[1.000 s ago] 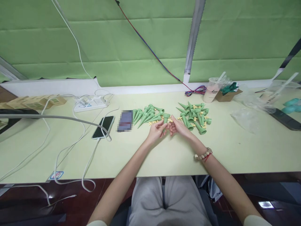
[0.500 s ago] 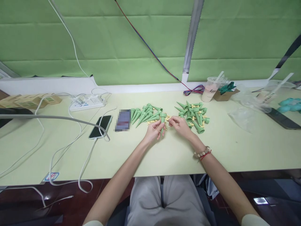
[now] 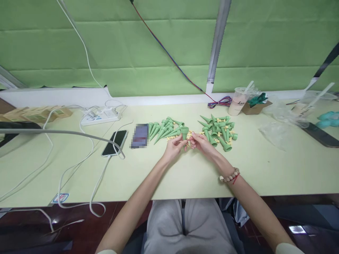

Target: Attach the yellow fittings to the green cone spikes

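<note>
My left hand grips a green plastic cone spike, held upright with its wide mouth up, above the pale green table. My right hand meets it from the right, its fingers pinched against the spike's side on a small yellow piece that I can barely see. A pile of plain green spikes lies just behind my left hand. Another pile of green spikes with yellow fittings lies behind my right hand. Several loose yellow fittings rest between the piles.
A phone on a white cable and a blurred dark card lie left of the piles. A power strip sits farther back. At the back right stand a drink cup, a small cardboard box and clear plastic bags.
My right hand moved back to the left hand after being apart from it half a second ago. The spike in my left hand now stands with its mouth up.
</note>
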The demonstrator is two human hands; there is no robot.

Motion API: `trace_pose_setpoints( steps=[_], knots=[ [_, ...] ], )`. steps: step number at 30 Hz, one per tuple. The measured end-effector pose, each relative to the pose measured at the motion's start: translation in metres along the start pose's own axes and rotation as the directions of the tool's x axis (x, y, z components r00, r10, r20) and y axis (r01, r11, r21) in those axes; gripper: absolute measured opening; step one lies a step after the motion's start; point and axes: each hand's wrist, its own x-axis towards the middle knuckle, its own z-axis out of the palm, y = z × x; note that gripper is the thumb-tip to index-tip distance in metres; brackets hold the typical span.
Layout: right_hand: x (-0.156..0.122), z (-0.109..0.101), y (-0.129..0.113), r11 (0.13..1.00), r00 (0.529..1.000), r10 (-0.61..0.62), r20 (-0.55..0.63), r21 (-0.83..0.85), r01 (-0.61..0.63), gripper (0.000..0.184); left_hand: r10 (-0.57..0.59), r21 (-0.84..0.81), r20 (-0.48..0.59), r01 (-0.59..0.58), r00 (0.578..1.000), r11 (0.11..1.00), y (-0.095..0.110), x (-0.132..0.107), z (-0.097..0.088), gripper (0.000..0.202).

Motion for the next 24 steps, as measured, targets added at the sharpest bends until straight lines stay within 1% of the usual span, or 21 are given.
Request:
trace_pose_setpoints(
  steps=[2, 4, 6, 7, 8, 10, 12, 15, 17, 18, 19, 21, 22, 24],
  knots=[
    [0.001, 0.0, 0.0, 0.999, 1.0, 0.029, -0.004, 0.033, -0.029, 0.049, -0.013, -0.004, -0.009, 0.013, 1.0, 1.0, 0.0, 0.0, 0.001, 0.038],
    [0.003, -0.001, 0.001, 0.999, 0.999, 0.035, -0.014, 0.019, -0.035, 0.05, -0.03, -0.004, -0.027, 0.03, 0.999, 1.0, 0.0, 0.0, 0.002, 0.039],
    [0.005, -0.003, 0.002, 0.996, 0.999, -0.015, -0.045, -0.083, 0.012, 0.052, -0.051, -0.01, -0.044, 0.051, 0.998, 0.999, -0.001, 0.0, 0.003, 0.039],
    [0.006, -0.003, 0.002, 0.983, 0.995, -0.07, -0.069, -0.176, 0.057, 0.053, -0.062, -0.017, -0.051, 0.061, 0.997, 0.998, -0.002, 0.0, 0.004, 0.039],
    [0.006, -0.004, 0.002, 0.951, 0.986, -0.14, -0.093, -0.289, 0.108, 0.052, -0.072, -0.027, -0.057, 0.071, 0.996, 0.997, -0.002, 0.001, 0.004, 0.04],
    [0.006, -0.006, 0.003, 0.832, 0.946, -0.303, -0.113, -0.516, 0.205, 0.045, -0.087, -0.046, -0.067, 0.084, 0.994, 0.995, -0.002, 0.002, 0.004, 0.042],
    [0.005, -0.008, 0.004, 0.678, 0.889, -0.454, -0.066, -0.673, 0.296, 0.037, -0.098, -0.056, -0.071, 0.094, 0.993, 0.994, -0.002, 0.003, 0.002, 0.043],
    [0.005, -0.014, 0.008, 0.454, 0.789, -0.61, 0.067, -0.787, 0.418, 0.024, -0.107, -0.045, -0.052, 0.104, 0.993, 0.994, -0.001, 0.002, -0.001, 0.041],
    [0.006, -0.018, 0.011, 0.32, 0.73, -0.668, 0.143, -0.831, 0.455, 0.02, -0.113, -0.025, -0.033, 0.112, 0.993, 0.993, -0.002, 0.001, 0.0, 0.04],
    [0.006, -0.02, 0.012, 0.267, 0.713, -0.68, 0.174, -0.847, 0.46, 0.019, -0.114, -0.011, -0.03, 0.114, 0.993, 0.993, -0.003, 0.0, 0.001, 0.039],
    [0.006, -0.022, 0.013, 0.223, 0.703, -0.682, 0.2, -0.859, 0.461, 0.018, -0.113, 0.005, -0.035, 0.113, 0.993, 0.994, -0.005, -0.001, 0.003, 0.039],
    [0.005, -0.024, 0.014, 0.17, 0.705, -0.671, 0.231, -0.877, 0.449, 0.017, -0.101, 0.042, -0.06, 0.104, 0.993, 0.994, -0.009, -0.004, 0.006, 0.037],
    [0.005, -0.024, 0.015, 0.161, 0.709, -0.665, 0.233, -0.883, 0.441, 0.017, -0.091, 0.065, -0.071, 0.096, 0.993, 0.993, -0.011, -0.005, 0.007, 0.036],
    [0.004, -0.023, 0.016, 0.179, 0.716, -0.666, 0.208, -0.887, 0.425, 0.019, -0.066, 0.116, -0.077, 0.075, 0.995, 0.99, -0.014, -0.006, 0.008, 0.034]
  ],
)
